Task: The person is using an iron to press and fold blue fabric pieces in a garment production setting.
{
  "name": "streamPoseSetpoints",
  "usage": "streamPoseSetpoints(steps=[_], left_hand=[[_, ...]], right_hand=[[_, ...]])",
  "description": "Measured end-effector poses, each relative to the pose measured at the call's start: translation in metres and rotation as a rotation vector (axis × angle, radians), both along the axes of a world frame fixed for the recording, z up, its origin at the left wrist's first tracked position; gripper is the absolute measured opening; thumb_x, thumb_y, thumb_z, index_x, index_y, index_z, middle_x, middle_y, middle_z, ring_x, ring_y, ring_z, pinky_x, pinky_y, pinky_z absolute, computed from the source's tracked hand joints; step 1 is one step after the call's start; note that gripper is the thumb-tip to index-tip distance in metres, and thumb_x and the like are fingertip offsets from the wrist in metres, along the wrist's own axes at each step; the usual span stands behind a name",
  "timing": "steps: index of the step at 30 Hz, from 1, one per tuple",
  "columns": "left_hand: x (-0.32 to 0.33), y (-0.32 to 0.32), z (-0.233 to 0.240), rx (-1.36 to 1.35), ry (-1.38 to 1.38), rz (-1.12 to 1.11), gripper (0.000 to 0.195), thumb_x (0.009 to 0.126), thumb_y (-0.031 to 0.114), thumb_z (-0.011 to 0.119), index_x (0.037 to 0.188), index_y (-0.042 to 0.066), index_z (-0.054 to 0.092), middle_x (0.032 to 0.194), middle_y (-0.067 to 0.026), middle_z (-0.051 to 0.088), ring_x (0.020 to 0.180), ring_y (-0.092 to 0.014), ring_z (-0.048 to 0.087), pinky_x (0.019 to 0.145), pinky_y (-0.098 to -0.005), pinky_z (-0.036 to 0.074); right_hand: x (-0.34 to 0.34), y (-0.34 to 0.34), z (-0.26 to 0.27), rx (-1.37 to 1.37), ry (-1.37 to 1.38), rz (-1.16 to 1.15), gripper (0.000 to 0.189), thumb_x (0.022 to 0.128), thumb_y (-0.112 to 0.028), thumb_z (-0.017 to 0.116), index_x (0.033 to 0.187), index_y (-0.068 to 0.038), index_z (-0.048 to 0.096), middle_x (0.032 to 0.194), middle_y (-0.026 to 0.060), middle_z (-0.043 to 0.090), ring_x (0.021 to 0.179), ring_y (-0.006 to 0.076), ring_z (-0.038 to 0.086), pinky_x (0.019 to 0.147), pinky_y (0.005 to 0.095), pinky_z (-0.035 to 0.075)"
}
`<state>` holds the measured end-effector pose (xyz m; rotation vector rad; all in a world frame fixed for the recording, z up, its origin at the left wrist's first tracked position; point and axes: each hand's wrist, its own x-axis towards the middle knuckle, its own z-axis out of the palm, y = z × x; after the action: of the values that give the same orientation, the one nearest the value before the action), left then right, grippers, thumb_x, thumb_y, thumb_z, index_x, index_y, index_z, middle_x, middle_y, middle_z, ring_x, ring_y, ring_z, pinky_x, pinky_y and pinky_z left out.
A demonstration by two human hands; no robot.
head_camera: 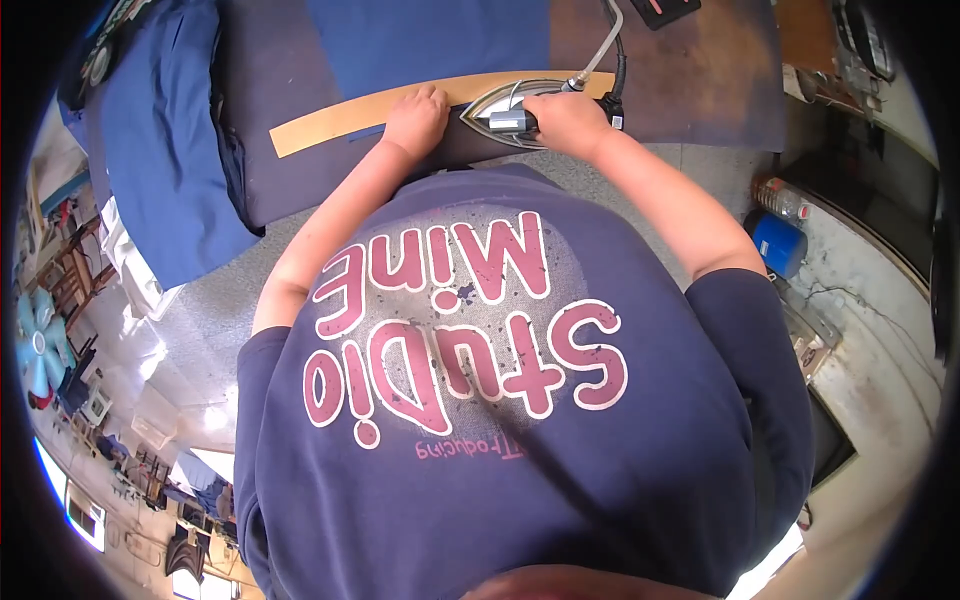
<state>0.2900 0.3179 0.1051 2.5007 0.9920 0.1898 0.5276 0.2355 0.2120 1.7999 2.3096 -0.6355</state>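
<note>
My right hand (568, 124) is closed around the handle of a steam iron (508, 120), whose tip points left towards my other hand. A clear hose and a black cord run up from the iron's rear. Beneath its far side lies a long tan strip (322, 124), perhaps card, across a blue cloth (435, 37). My left hand (418, 120) rests on the strip and the near edge of the cloth, fingers bent, just left of the iron's tip. Whether its fingers pinch anything is hidden.
The dark padded ironing table (277, 180) spans the view ahead. Dark blue garments (165, 135) hang over its left end. A black rest (664, 9) lies at the far right. A blue drum (780, 244) stands on the floor at right, a fan (41, 341) at far left.
</note>
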Motion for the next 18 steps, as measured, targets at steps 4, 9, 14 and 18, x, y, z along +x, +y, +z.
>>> streamPoseSetpoints(steps=[4, 9, 14, 18], left_hand=[[-0.018, 0.004, 0.022, -0.014, -0.038, -0.056, 0.019, 0.083, 0.02, 0.061, 0.092, 0.004, 0.053, 0.094, -0.0128, 0.056, 0.094, -0.032, 0.056, 0.079, -0.0423, 0.046], [-0.041, 0.011, 0.007, 0.06, 0.01, -0.081, 0.02, 0.083, 0.021, 0.063, 0.09, 0.006, 0.052, 0.094, -0.0116, 0.054, 0.094, -0.031, 0.055, 0.08, -0.0418, 0.046], [-0.034, 0.01, 0.004, 0.069, 0.08, -0.011, 0.014, 0.085, 0.019, 0.058, 0.087, 0.006, 0.054, 0.093, -0.0111, 0.057, 0.092, -0.031, 0.058, 0.079, -0.0425, 0.046], [-0.031, 0.011, 0.007, 0.012, 0.081, 0.023, 0.015, 0.085, 0.019, 0.058, 0.088, 0.005, 0.055, 0.094, -0.0123, 0.057, 0.094, -0.032, 0.057, 0.08, -0.0425, 0.046]], right_hand=[[0.0, -0.001, 0.003, 0.014, 0.02, -0.008, 0.016, 0.076, -0.016, 0.062, 0.087, -0.007, 0.056, 0.074, 0.0136, 0.065, 0.07, 0.0328, 0.065, 0.063, 0.0441, 0.052], [0.002, 0.0, 0.001, 0.026, 0.028, 0.011, 0.024, 0.077, -0.027, 0.065, 0.088, -0.006, 0.056, 0.075, 0.0131, 0.065, 0.071, 0.0322, 0.065, 0.064, 0.0431, 0.052], [0.004, 0.002, 0.002, 0.081, 0.081, 0.091, 0.051, 0.078, -0.056, 0.063, 0.085, -0.005, 0.057, 0.074, 0.0124, 0.065, 0.07, 0.0314, 0.065, 0.063, 0.0415, 0.052], [-0.003, 0.003, 0.002, 0.089, 0.012, 0.089, 0.063, 0.077, -0.068, 0.056, 0.081, -0.005, 0.057, 0.073, 0.0116, 0.065, 0.067, 0.0303, 0.065, 0.06, 0.0408, 0.052]])
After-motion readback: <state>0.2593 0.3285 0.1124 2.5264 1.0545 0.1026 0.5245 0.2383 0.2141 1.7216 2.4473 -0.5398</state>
